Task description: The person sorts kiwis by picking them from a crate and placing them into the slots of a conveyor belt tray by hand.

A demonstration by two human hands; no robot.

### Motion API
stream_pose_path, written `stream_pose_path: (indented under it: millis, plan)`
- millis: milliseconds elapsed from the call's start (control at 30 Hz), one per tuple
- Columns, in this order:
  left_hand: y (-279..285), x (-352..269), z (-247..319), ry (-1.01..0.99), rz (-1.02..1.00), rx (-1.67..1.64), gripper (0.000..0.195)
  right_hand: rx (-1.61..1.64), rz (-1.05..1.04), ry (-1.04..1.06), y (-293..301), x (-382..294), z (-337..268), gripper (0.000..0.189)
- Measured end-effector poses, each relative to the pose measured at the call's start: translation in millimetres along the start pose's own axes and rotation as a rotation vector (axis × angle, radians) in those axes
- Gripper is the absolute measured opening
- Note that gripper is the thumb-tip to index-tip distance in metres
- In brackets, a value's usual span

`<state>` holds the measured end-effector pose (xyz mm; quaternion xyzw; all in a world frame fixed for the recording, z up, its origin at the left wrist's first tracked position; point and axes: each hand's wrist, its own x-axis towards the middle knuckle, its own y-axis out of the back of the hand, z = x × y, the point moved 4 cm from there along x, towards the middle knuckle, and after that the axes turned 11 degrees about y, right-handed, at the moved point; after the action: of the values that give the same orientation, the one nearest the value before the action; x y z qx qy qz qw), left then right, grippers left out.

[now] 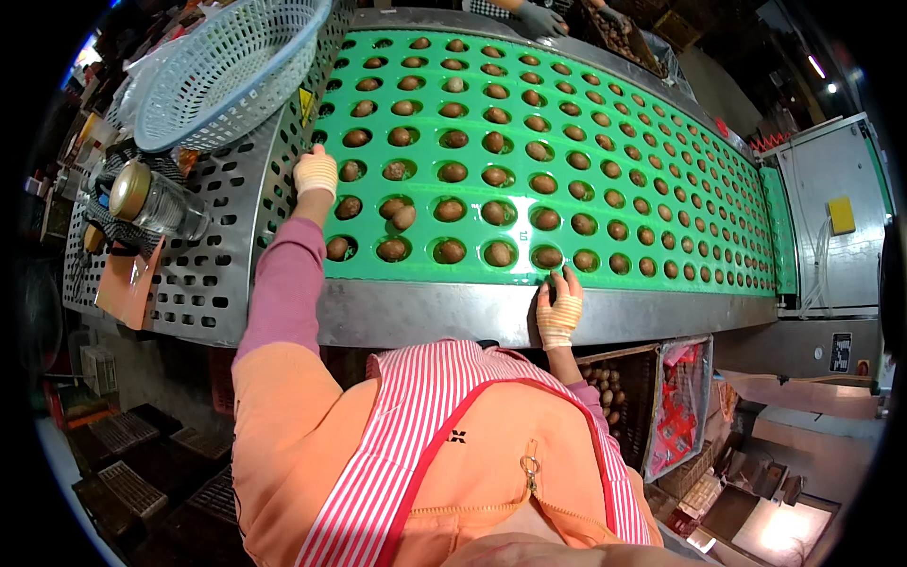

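Note:
A green sheet of rounded pockets [425,191] stretches across the metal bed before me, with brown egg-like pieces in most pockets. My left hand [317,173], in a cream fingerless glove, reaches over the sheet's left edge beside a pocket in the leftmost column. Its fingertips are partly hidden, so whether it grips anything is unclear. Over the near metal rail [439,312] is my right hand [561,308], similarly gloved. Its fingers are apart near an egg [547,256] in the front row, holding nothing visible. One loose egg [403,217] leans against another egg [391,206] in the same pocket.
A light-blue plastic basket [212,122] rests on the perforated metal panel [227,212], near a lidded jar [166,205]. Across the bed, a co-worker's gloved hand [542,18] shows. Below right are eggs in a crate [609,397] and a bin of red packets [680,418].

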<state>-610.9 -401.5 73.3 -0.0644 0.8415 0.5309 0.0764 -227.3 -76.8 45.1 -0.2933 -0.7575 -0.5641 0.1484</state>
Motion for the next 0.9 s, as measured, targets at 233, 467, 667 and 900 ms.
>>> stream_pose_path:
  millis: [233, 467, 667, 900]
  plan:
    - [53.6, -66.0, 42.3, -0.316, 0.072, -0.550, 0.039, 0.008, -0.021, -0.088, 3.9, 3.5, -2.8, 0.032]
    - [-13.8, -110.4, 77.1, -0.599, -0.024, -0.516, 0.040, -0.002, -0.047, -0.090, -1.0, -1.0, 0.7, 0.031]
    - [31.1, 0.7, 41.7, -0.213, 0.334, -0.595, 0.027, -0.041, -0.061, -0.085, -0.8, 0.8, -1.6, 0.029]
    - [-37.8, 106.7, 28.0, -0.304, 0.490, 0.276, 0.020, -0.070, -0.031, -0.130, 6.3, 4.6, -8.2, 0.025]
